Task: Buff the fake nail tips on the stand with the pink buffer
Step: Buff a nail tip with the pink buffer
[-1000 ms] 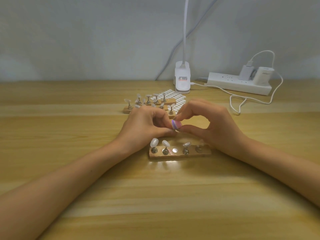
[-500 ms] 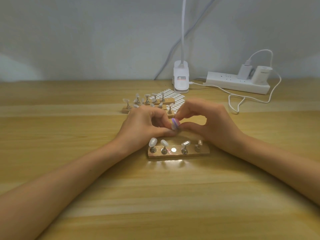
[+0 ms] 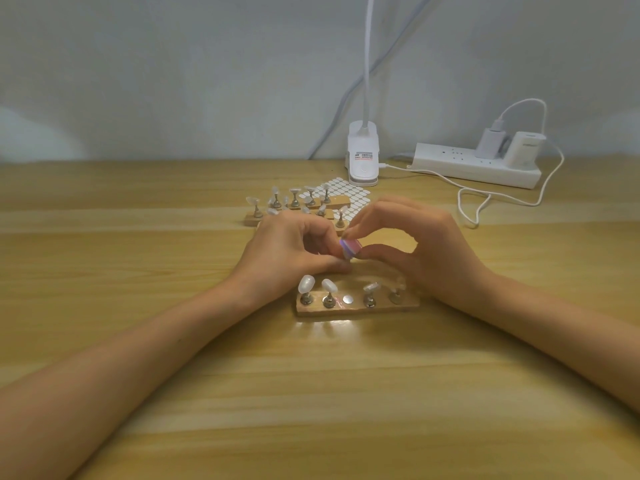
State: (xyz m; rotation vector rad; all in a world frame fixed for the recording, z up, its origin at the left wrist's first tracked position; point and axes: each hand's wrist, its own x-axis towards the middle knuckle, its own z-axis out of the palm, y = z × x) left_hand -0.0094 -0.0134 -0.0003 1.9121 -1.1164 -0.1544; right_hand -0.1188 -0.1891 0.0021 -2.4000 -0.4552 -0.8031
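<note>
Head view: nearest, two bare forearms are laid across the wooden table (image 3: 311, 393), converging toward its middle. Just beyond them a wooden stand (image 3: 356, 309) is set flat, with fake nail tips (image 3: 306, 284) held upright on four small metal holders and one bare silver disc (image 3: 348, 299) left in the middle position. Directly behind the stand the pink buffer (image 3: 350, 247) is pinched between thumb and forefinger of the right hand (image 3: 426, 247), raised above the table. The left hand (image 3: 287, 251) is held against the buffer with fingers curled; whether anything is gripped in them cannot be told. Farther back, more stands (image 3: 252, 220) with tips are grouped beside a sticker sheet (image 3: 349, 190). Against the wall a white lamp clamp (image 3: 362, 157) and a power strip (image 3: 460, 166) are placed.
</note>
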